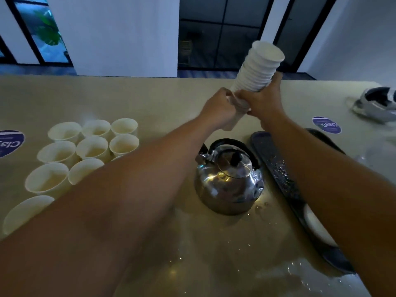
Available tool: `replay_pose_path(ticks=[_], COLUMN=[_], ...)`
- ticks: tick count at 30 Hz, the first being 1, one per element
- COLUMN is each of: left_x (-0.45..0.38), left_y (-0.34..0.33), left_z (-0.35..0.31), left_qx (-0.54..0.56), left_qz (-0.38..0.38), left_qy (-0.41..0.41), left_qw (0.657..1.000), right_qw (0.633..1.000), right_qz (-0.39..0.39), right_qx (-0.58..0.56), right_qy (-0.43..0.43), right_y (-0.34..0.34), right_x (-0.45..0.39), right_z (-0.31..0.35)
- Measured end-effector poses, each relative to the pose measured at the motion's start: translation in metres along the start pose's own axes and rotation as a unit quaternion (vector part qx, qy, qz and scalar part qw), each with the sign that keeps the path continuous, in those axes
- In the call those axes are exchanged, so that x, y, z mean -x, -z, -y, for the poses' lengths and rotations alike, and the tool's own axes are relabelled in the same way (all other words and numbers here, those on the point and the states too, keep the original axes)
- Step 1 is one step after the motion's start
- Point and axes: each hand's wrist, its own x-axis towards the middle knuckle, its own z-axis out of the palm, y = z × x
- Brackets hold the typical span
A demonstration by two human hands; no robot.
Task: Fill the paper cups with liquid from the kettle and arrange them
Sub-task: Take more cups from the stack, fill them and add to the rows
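Open tabletop [171, 99] between clustered cups [92, 146] left and kettle [228, 179], tray [276, 168] right.

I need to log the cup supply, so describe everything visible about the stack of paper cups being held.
The stack of paper cups is white, about a dozen nested cups with rolled rims, mouth pointing up and away, tilted to the right. It is held in the air above the kettle, off the table. The right hand grips its lower part, and the left hand grips the bottom cup at its base. The top cup looks empty.
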Motion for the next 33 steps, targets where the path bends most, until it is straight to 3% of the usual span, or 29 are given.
replay_pose_path(ticks=[8,12,24,27,30,33], left_x=[-0.044,-0.055,-0.022,0.002,0.044,0.104], left_y=[-0.047,-0.054,-0.007,0.017,0.047,0.084], left_z=[0.025,0.026,-0.014,-0.035,-0.055,-0.061], left_qx=[-0.069,-0.087,-0.197,-0.214,-0.235,-0.244], left_qz=[0.098,0.102,0.106,0.094,0.077,0.035], left_qy=[0.047,0.056,0.020,-0.014,-0.058,-0.093], left_qw=[0.992,0.989,0.974,0.972,0.967,0.965], right_qw=[0.995,0.994,0.983,0.978,0.980,0.976], right_qz=[-0.050,-0.044,0.025,-0.028,-0.172,-0.182], right_qx=[0.073,0.073,0.097,0.098,0.001,-0.111], right_qy=[-0.051,-0.066,-0.152,-0.184,-0.102,0.040], right_y=[0.012,0.015,0.018,0.015,0.005,-0.021], right_x=[-0.007,-0.015,-0.018,-0.009,0.022,0.075], right_z=[-0.070,-0.079,-0.037,-0.010,0.031,0.075])
